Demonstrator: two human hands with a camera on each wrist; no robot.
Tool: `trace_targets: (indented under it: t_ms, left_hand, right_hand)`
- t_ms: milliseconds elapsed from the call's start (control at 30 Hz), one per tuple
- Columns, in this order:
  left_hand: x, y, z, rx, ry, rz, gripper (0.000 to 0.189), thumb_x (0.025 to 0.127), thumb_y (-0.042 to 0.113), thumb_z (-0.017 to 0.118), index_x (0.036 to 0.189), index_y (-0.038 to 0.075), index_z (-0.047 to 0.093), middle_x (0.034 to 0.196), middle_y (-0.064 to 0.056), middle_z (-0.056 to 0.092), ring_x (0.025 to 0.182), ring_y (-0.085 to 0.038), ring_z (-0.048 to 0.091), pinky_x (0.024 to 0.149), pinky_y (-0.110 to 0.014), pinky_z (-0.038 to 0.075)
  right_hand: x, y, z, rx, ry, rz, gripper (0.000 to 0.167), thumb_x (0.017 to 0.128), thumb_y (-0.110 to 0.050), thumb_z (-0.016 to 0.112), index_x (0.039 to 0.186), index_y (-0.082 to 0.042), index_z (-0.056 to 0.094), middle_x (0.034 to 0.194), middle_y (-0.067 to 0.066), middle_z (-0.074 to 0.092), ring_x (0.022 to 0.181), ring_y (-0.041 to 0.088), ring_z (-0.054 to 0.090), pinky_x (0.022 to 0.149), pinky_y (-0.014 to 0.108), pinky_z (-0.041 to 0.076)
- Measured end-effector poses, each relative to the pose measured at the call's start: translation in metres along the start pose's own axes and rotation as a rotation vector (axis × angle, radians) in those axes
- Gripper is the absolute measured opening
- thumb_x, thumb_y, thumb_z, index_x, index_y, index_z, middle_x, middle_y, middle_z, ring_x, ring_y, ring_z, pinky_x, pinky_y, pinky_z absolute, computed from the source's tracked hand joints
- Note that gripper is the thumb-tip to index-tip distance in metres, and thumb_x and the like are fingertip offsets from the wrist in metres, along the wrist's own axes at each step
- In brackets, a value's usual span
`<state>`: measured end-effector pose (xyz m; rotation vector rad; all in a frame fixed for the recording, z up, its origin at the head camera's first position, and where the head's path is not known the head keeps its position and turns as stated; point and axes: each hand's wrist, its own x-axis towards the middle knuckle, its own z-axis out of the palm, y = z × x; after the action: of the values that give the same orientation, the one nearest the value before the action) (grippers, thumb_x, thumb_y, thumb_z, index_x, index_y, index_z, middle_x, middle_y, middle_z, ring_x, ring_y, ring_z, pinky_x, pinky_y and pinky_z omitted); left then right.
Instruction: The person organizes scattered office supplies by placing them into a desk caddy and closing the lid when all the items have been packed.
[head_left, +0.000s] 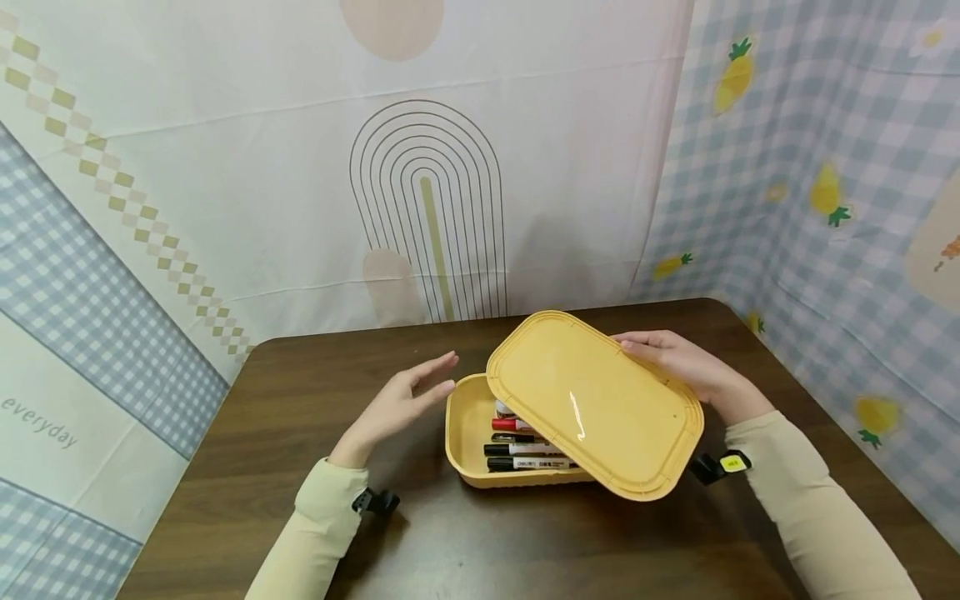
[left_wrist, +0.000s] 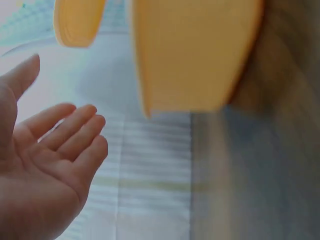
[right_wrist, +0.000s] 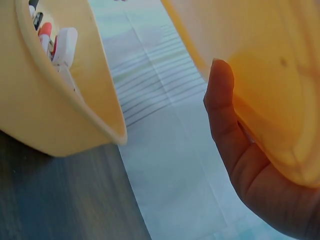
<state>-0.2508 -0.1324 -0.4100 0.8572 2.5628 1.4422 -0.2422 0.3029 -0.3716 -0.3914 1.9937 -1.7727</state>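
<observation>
A yellow rectangular lid (head_left: 592, 400) is tilted above a yellow plastic box (head_left: 468, 433), covering its right part in the head view. My right hand (head_left: 678, 362) grips the lid by its far right edge; in the right wrist view the thumb or a finger lies along the lid's side. Inside the box lie several markers (head_left: 525, 463) with black caps, a red-capped marker (head_left: 504, 425) and a white object (right_wrist: 66, 46). Just left of the box, my left hand (head_left: 397, 408) is held up with fingers extended, apart from its rim, palm showing in the left wrist view.
The box stands on a dark brown wooden table (head_left: 300, 417). Behind it hangs a pale printed cloth (head_left: 285, 167), and on the right a blue checked cloth (head_left: 787, 125) with pineapples. Black straps (head_left: 375, 502) sit on both wrists.
</observation>
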Motion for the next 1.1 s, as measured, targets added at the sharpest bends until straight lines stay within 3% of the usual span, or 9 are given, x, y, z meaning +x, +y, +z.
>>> trace_targets:
  t_ms: [267, 467, 600, 900, 1100]
  left_hand:
    - [0.023, 0.023, 0.0, -0.053, 0.062, -0.052, 0.055, 0.101, 0.039, 0.062, 0.147, 0.012, 0.053, 0.139, -0.005, 0.061, 0.127, -0.018, 0.057, 0.105, -0.041, 0.045]
    - [0.033, 0.034, 0.003, -0.028, 0.038, -0.108, 0.054, 0.099, 0.045, 0.063, 0.143, 0.015, 0.059, 0.137, -0.003, 0.063, 0.126, -0.018, 0.058, 0.106, -0.043, 0.044]
    - [0.035, 0.039, 0.005, -0.063, 0.008, -0.164, 0.053, 0.097, 0.045, 0.065, 0.14, 0.014, 0.062, 0.135, -0.004, 0.064, 0.123, -0.018, 0.059, 0.103, -0.042, 0.046]
    - [0.035, 0.043, 0.015, -0.413, -0.111, -0.302, 0.054, 0.096, 0.032, 0.07, 0.138, 0.0, 0.059, 0.115, -0.013, 0.072, 0.094, -0.019, 0.072, 0.082, -0.034, 0.058]
    - [0.032, 0.046, 0.022, -0.565, -0.17, -0.335, 0.04, 0.097, 0.02, 0.068, 0.126, -0.006, 0.064, 0.093, -0.014, 0.075, 0.075, -0.019, 0.073, 0.068, -0.03, 0.059]
  right_hand:
    - [0.002, -0.002, 0.014, 0.017, -0.063, -0.002, 0.056, 0.11, -0.024, 0.045, 0.151, 0.011, 0.032, 0.118, 0.013, 0.07, 0.096, 0.028, 0.072, 0.079, 0.043, 0.059]
    - [0.005, -0.005, 0.025, 0.017, -0.113, -0.016, 0.054, 0.11, -0.023, 0.045, 0.15, 0.011, 0.034, 0.121, 0.015, 0.068, 0.098, 0.029, 0.072, 0.079, 0.043, 0.059]
    - [0.007, -0.008, 0.032, -0.013, -0.133, -0.027, 0.054, 0.11, -0.025, 0.046, 0.151, 0.009, 0.035, 0.123, 0.017, 0.067, 0.097, 0.03, 0.072, 0.078, 0.044, 0.059]
    - [0.009, -0.012, 0.043, -0.077, -0.123, -0.01, 0.054, 0.108, -0.031, 0.049, 0.15, 0.003, 0.042, 0.124, 0.018, 0.067, 0.095, 0.031, 0.072, 0.078, 0.044, 0.059]
    - [0.012, -0.012, 0.047, -0.089, -0.133, -0.029, 0.052, 0.109, -0.028, 0.048, 0.149, 0.004, 0.043, 0.124, 0.017, 0.067, 0.096, 0.031, 0.072, 0.078, 0.044, 0.059]
